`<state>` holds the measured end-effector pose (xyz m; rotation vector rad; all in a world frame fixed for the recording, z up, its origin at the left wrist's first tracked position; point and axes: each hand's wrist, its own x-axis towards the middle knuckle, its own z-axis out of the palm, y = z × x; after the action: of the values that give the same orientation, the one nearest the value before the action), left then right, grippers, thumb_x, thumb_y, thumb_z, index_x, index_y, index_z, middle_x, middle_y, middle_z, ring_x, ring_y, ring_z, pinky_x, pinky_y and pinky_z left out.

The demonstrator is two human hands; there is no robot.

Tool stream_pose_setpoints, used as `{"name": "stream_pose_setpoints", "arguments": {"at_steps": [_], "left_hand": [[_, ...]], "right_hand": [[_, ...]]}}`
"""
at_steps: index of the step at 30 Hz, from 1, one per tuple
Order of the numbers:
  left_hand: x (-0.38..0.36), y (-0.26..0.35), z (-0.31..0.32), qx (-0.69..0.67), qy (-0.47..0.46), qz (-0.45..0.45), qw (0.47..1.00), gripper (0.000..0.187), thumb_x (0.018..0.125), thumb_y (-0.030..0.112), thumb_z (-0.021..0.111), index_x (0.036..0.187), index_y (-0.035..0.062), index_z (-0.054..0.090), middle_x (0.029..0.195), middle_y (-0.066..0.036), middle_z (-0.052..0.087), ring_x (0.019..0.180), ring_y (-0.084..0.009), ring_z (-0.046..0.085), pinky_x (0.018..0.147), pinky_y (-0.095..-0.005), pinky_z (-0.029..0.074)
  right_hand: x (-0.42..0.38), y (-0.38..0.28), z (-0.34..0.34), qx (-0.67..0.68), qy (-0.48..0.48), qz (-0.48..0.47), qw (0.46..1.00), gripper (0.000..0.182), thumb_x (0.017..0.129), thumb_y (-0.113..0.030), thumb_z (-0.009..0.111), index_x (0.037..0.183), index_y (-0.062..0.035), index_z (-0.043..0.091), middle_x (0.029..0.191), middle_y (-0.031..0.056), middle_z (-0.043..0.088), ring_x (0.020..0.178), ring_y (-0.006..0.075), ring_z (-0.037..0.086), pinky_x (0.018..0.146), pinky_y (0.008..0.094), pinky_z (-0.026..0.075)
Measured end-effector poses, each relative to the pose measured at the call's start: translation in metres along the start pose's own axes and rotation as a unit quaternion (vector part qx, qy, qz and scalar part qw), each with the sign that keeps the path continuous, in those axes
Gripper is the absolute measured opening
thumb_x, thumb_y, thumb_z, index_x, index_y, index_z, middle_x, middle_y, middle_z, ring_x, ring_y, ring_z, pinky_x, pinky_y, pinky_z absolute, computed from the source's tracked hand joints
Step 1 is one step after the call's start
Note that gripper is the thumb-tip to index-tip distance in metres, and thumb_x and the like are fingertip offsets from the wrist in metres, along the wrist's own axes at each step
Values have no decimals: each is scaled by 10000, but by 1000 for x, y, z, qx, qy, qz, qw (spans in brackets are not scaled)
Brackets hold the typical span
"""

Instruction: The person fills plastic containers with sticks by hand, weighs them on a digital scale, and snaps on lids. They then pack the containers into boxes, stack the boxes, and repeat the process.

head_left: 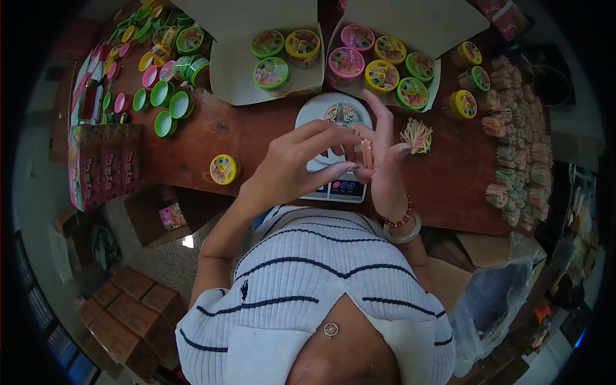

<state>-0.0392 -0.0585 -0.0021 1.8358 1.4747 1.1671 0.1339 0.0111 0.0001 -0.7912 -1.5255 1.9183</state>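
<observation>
My right hand (386,170), wearing a beaded bracelet and a pale bangle, is raised over the scale with some fingers curled around a few thin pinkish sticks (367,154). Its other fingers point up. My left hand (292,160) reaches in from the left, thumb and fingers apart, its fingertips close beside those sticks. Under both hands is a white scale (310,114); a clear tub (346,114) of pink and green sticks stands on it, partly hidden. A loose pile of sticks (417,136) lies right of my right hand.
Open boxes (240,90) (433,83) hold lidded tubs at the back. Bundled sticks (507,154) line the right side. Green, pink and yellow cups (164,123) crowd the left. One yellow-lidded tub (224,169) and printed cartons (106,163) stand nearer. Cardboard boxes (131,308) are on the floor.
</observation>
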Motion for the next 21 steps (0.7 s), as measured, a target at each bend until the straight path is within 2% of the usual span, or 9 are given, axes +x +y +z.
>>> {"name": "stream_pose_setpoints", "arguments": {"at_steps": [4, 5, 6, 7, 8, 9, 11, 18, 21], "left_hand": [[19, 1, 12, -25, 14, 40, 999, 385, 805, 83, 835, 1166, 43, 704, 999, -94, 713, 851, -210, 717, 739, -333, 586], [24, 6, 16, -62, 1, 17, 998, 325, 816, 71, 831, 1113, 22, 710, 978, -86, 725, 820, -186, 718, 719, -308, 584], [25, 8, 19, -63, -1, 19, 998, 325, 816, 71, 831, 1113, 22, 710, 978, -86, 725, 820, -186, 718, 719, -308, 584], [26, 9, 22, -103, 4, -26, 994, 307, 821, 62, 829, 1101, 14, 712, 972, -81, 736, 802, -172, 717, 714, -299, 582], [28, 9, 23, -141, 10, -71, 987, 290, 826, 53, 827, 1089, 6, 714, 965, -75, 746, 784, -159, 717, 710, -290, 580], [28, 7, 23, -140, 11, -70, 988, 290, 826, 53, 827, 1089, 6, 714, 965, -75, 746, 784, -159, 717, 710, -290, 580], [26, 0, 23, -137, -7, -76, 988, 276, 805, 42, 849, 1044, -17, 726, 955, -60, 744, 798, -112, 708, 701, -276, 567], [28, 0, 18, -148, -30, -93, 984, 204, 838, 19, 809, 1022, -27, 734, 928, -71, 753, 828, -132, 736, 740, -270, 586], [29, -3, 14, -167, -25, -113, 979, 175, 866, 48, 793, 1020, -17, 741, 874, -87, 762, 809, -163, 744, 762, -296, 600]], "right_hand": [[-3, -8, -3, 42, 39, -12, 998, 1084, 942, -875, 182, 1641, -54, 63, 1141, 133, 624, 911, 109, 517, 758, 215, 418], [-4, -2, -5, 42, 42, -13, 998, 1084, 942, -875, 182, 1641, -54, 63, 1141, 133, 624, 911, 109, 517, 758, 215, 418], [-2, 6, -7, 22, 36, -23, 999, 1071, 947, -868, 165, 1641, -58, 73, 1116, 121, 617, 872, 103, 510, 722, 214, 409], [0, 8, -8, 2, 29, -33, 999, 1058, 952, -862, 148, 1641, -61, 83, 1090, 109, 610, 833, 96, 502, 687, 212, 399], [-7, 0, -17, -11, 6, 23, 1000, 1034, 952, -859, 126, 1645, -91, 107, 1060, 63, 592, 708, 63, 423, 580, 204, 323], [-8, 0, -18, -11, 4, 22, 1000, 1034, 952, -859, 126, 1645, -91, 107, 1060, 63, 592, 708, 63, 423, 580, 204, 323], [-7, 1, -20, 27, -10, 71, 997, 1013, 952, -859, 118, 1649, -124, 114, 1057, 38, 594, 629, 35, 313, 517, 204, 226], [-2, 9, -24, 52, -2, 89, 995, 984, 967, -842, 113, 1644, -129, 149, 1054, 38, 604, 618, 26, 284, 510, 206, 202], [1, 20, -30, 101, -40, 91, 990, 954, 988, -820, 129, 1628, -118, 208, 1145, 65, 623, 610, 31, 285, 519, 199, 213]]}}
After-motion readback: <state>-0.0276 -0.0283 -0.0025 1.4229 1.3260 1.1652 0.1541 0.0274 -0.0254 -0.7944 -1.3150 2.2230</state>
